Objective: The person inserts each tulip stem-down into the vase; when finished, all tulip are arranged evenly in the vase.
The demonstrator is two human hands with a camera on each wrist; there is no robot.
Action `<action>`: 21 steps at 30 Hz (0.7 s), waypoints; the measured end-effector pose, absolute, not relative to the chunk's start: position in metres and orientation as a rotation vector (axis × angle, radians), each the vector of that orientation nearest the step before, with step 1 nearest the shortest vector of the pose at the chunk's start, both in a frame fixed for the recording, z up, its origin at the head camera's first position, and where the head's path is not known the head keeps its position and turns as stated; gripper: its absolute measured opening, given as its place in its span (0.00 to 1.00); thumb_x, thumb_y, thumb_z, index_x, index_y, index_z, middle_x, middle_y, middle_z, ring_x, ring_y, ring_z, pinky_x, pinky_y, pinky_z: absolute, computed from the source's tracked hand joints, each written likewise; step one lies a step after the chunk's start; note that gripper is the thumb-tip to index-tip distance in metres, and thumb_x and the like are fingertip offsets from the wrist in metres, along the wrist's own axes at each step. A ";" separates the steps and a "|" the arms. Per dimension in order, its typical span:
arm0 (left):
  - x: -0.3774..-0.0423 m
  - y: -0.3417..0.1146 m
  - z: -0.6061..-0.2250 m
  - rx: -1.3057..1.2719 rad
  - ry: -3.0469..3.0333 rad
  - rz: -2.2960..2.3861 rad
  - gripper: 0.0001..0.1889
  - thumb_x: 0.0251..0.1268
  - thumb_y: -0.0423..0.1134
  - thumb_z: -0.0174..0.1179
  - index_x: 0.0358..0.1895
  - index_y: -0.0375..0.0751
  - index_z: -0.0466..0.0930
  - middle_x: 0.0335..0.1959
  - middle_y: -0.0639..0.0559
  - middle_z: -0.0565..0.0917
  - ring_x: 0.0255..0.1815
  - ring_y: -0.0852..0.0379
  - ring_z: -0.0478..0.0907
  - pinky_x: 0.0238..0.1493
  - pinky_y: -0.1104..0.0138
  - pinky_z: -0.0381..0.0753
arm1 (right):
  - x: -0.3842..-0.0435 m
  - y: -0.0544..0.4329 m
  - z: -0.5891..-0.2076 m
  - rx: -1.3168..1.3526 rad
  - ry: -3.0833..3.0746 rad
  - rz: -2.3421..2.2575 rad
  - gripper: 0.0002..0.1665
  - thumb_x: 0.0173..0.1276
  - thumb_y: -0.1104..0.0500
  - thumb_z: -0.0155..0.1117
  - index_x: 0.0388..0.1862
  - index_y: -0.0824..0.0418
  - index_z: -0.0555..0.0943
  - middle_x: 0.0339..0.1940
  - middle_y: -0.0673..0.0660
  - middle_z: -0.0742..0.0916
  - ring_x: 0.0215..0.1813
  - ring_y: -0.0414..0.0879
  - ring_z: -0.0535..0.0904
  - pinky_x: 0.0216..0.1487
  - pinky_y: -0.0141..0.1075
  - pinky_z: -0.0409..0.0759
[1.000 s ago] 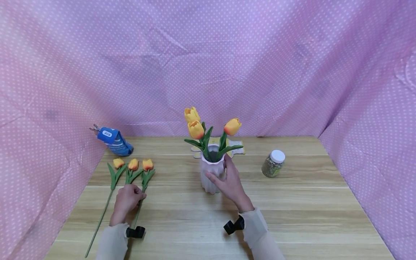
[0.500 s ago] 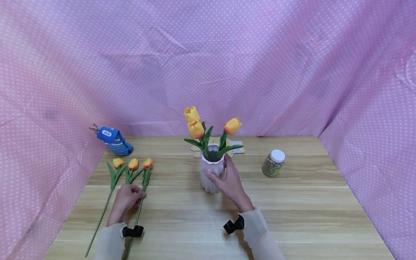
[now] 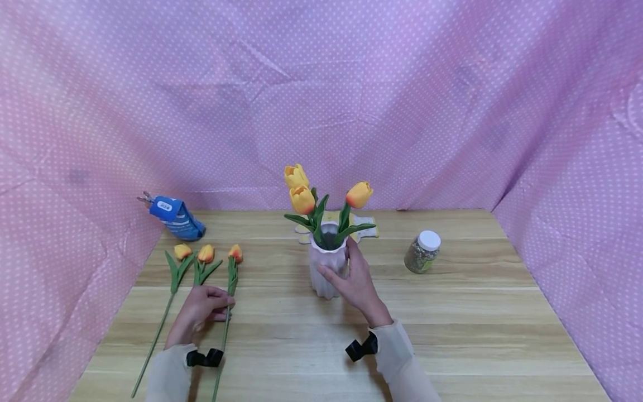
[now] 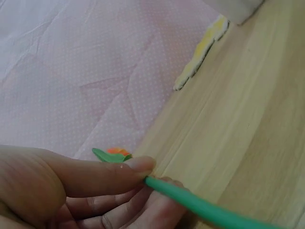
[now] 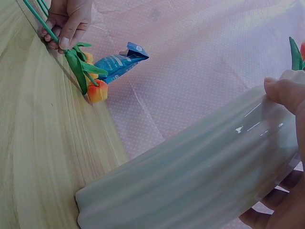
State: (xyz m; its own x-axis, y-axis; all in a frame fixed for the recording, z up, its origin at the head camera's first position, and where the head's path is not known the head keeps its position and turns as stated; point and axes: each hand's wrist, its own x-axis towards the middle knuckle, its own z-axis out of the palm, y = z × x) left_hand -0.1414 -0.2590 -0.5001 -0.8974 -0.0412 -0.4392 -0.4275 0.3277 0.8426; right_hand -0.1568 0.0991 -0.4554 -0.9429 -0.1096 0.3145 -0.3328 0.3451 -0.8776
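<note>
My left hand (image 3: pixel 203 309) pinches the green stem of an orange-yellow tulip (image 3: pixel 235 254) between thumb and fingers. The left wrist view shows that stem (image 4: pixel 205 207) running out past the thumb tip. Two more tulips lie to its left: one with its bloom (image 3: pixel 206 254) just beyond the hand, its stem partly hidden, and an outer one (image 3: pixel 182 252) with its whole stem showing. My right hand (image 3: pixel 355 282) grips the side of a white fluted vase (image 3: pixel 324 273), which stands upright and holds several yellow-orange tulips (image 3: pixel 302 200). In the right wrist view the vase's glossy wall (image 5: pixel 190 162) fills the foreground.
Behind the vase lies a flat yellow-and-white item (image 3: pixel 369 228), partly hidden. A jar (image 3: pixel 422 255) with a white lid stands to the right. At the back left corner is a clipped blue bag (image 3: pixel 183 221). Pink dotted cloth (image 3: pixel 321 100) surrounds the wooden table (image 3: pixel 452 335).
The tulip in my left hand has shifted right and turned, its leaves now narrower in view. The left hand moved slightly right. My right hand and the vase have stayed put.
</note>
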 end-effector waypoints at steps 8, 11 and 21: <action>-0.140 -0.264 -0.507 -0.413 2.031 1.815 0.07 0.68 0.26 0.59 0.46 0.25 0.79 0.30 0.54 0.87 0.30 0.61 0.85 0.34 0.69 0.90 | -0.156 0.099 -0.455 0.398 -2.407 1.654 0.51 0.64 0.52 0.72 0.79 0.59 0.56 0.76 0.60 0.71 0.77 0.59 0.67 0.75 0.65 0.65; -0.139 -0.266 -0.510 -0.419 1.966 1.865 0.06 0.68 0.25 0.58 0.46 0.27 0.78 0.30 0.54 0.88 0.30 0.61 0.85 0.35 0.69 0.90 | -0.157 0.099 -0.456 0.395 -2.409 1.658 0.51 0.64 0.52 0.72 0.79 0.59 0.56 0.76 0.61 0.71 0.77 0.59 0.67 0.76 0.64 0.65; -0.139 -0.268 -0.512 -0.355 1.775 2.041 0.05 0.72 0.26 0.55 0.42 0.37 0.79 0.33 0.54 0.89 0.35 0.61 0.88 0.40 0.70 0.90 | -0.157 0.099 -0.456 0.382 -2.421 1.660 0.51 0.65 0.51 0.72 0.79 0.59 0.55 0.76 0.59 0.70 0.77 0.58 0.67 0.76 0.64 0.65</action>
State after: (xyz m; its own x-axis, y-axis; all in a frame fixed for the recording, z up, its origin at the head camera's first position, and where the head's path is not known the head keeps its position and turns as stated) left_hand -0.1393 -0.2675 -0.5125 -0.8833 0.1385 -0.4479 -0.4628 -0.1051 0.8802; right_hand -0.1567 0.0993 -0.4556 -0.9506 -0.1083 0.2910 -0.3105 0.3433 -0.8864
